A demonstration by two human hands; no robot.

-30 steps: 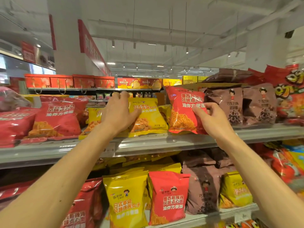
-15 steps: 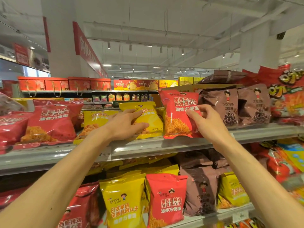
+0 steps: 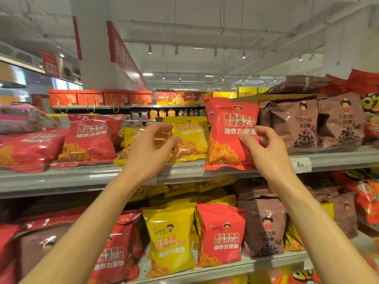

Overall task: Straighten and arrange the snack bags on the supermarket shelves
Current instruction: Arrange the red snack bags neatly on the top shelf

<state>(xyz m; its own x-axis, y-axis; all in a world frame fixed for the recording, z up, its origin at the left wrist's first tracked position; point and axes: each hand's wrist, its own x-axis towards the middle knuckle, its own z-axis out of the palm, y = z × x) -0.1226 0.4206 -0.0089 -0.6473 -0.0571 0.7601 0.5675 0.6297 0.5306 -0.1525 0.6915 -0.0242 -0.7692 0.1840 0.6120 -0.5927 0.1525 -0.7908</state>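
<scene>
My right hand (image 3: 266, 152) grips the right edge of a red snack bag (image 3: 227, 136), which stands upright at the front lip of the upper shelf (image 3: 61, 179). My left hand (image 3: 149, 152) pinches the left side of a yellow snack bag (image 3: 190, 138) that leans back just left of the red one. Another yellow bag (image 3: 131, 138) lies partly hidden behind my left hand. Two brown bags (image 3: 295, 124) stand to the right of the red bag.
More red bags (image 3: 90, 138) lean on the upper shelf at the left. The lower shelf (image 3: 256, 265) holds red, yellow (image 3: 170, 240) and brown bags standing in a row. A price tag (image 3: 301, 165) sits on the upper shelf's edge. Red gift boxes (image 3: 98, 98) fill a far aisle.
The red bag has been stood more upright at the shelf's front. My left hand has moved from lying flat on the yellow bag to pinching its left side.
</scene>
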